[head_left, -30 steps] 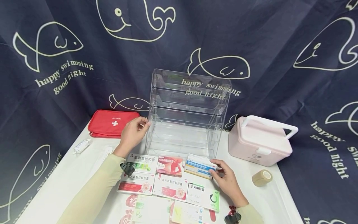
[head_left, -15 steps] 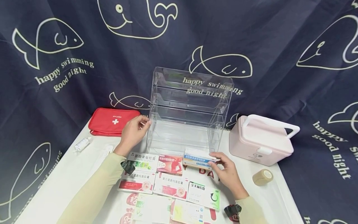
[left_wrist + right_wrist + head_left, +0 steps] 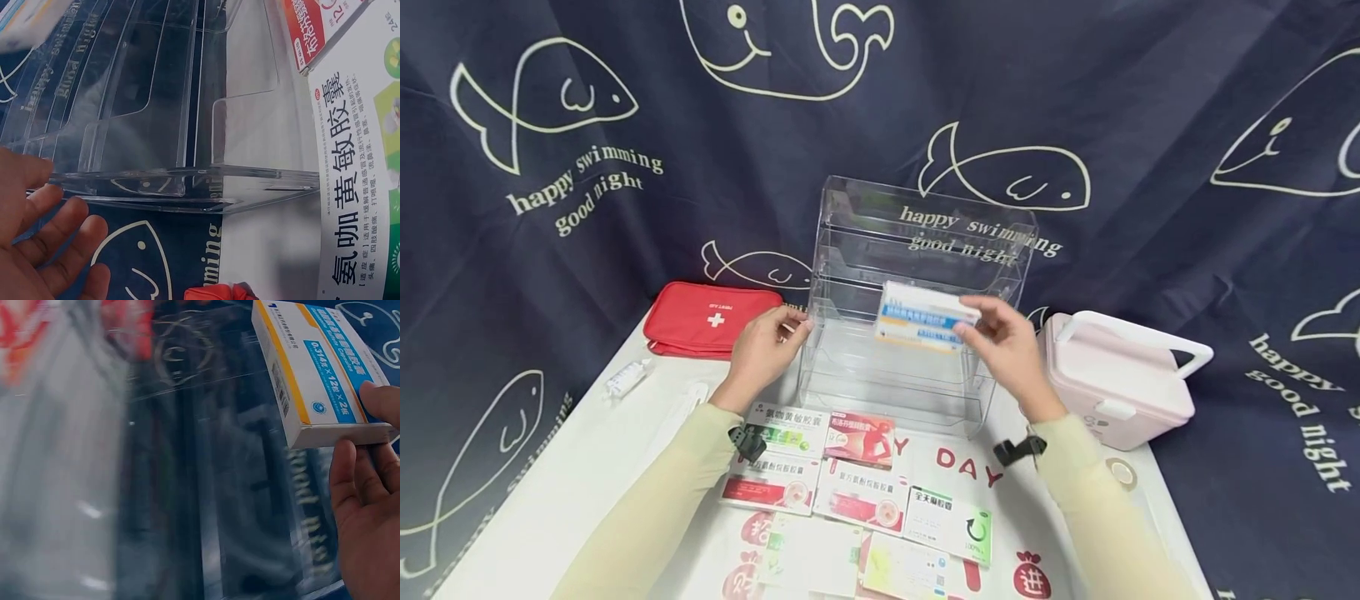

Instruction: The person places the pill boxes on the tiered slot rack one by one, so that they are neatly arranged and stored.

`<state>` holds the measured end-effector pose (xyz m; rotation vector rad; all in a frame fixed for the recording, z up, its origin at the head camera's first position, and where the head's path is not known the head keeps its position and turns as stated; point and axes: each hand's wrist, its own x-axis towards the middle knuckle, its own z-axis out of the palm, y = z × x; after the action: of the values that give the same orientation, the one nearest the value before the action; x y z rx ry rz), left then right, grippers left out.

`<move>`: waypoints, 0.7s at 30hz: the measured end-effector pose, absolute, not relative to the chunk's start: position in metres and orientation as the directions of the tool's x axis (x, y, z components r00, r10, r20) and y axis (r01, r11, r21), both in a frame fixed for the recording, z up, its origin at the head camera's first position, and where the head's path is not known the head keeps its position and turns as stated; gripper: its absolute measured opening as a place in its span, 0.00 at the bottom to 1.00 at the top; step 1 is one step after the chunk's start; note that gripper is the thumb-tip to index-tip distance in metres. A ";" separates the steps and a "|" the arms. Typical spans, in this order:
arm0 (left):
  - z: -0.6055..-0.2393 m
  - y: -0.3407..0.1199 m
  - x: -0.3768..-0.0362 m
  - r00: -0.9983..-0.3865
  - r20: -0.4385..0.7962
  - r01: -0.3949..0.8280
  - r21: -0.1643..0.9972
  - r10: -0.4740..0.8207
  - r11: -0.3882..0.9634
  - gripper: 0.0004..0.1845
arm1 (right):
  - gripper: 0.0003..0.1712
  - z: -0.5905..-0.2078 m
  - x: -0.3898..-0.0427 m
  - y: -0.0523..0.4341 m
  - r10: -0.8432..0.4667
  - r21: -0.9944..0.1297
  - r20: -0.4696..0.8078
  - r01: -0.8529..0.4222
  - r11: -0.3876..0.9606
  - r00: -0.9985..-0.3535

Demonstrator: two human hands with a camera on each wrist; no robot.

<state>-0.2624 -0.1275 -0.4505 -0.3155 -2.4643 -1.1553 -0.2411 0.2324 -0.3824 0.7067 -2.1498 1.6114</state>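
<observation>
My right hand (image 3: 1003,337) pinches the end of a white, blue and orange medicine box (image 3: 917,315), raised in front of the clear plastic tiered rack (image 3: 891,392). In the right wrist view the thumb lies on the medicine box's (image 3: 325,369) printed face and the fingers are under its end. My left hand (image 3: 769,346) is at the rack's left side, thumb and fingertips pinching its edge. The left wrist view shows the left hand's fingers (image 3: 75,219) curled beside that clear side panel. Several medicine boxes lie flat before the rack, among them a red ibuprofen box (image 3: 860,439) and a white-green box (image 3: 786,429).
A red first aid pouch (image 3: 715,317) lies left of the rack, with a small white tube (image 3: 627,379) near it. On the right stand a pink-white medicine case (image 3: 1120,379) with a raised handle and a tan bandage roll (image 3: 1122,473). A dark whale-print curtain hangs behind.
The right hand has lifted the blue-and-white medicine box from the row on the table, up and forward to the rack. The left hand has stayed at the rack's edge.
</observation>
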 end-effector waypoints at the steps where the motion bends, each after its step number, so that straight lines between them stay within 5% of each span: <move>1: -0.450 -0.128 -0.263 -0.896 0.444 0.362 0.682 0.033 0.635 0.10 | 0.22 -0.372 -0.248 0.230 -0.178 -0.783 0.553 -0.581 0.223 -0.814; 12: -0.449 -0.130 -0.262 -0.907 0.421 0.338 0.672 0.036 0.659 0.11 | 0.21 -0.294 -0.331 0.202 -0.154 -0.803 0.549 -0.570 0.176 -0.821; 21: -0.449 -0.129 -0.264 -0.905 0.422 0.346 0.653 0.055 0.673 0.12 | 0.20 -0.269 -0.357 0.176 -0.135 -0.815 0.534 -0.551 0.178 -0.835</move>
<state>-0.2637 -0.1294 -0.4488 -0.3148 -2.5199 -1.0929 -0.3574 0.1757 -0.2685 0.6500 -2.1199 1.6973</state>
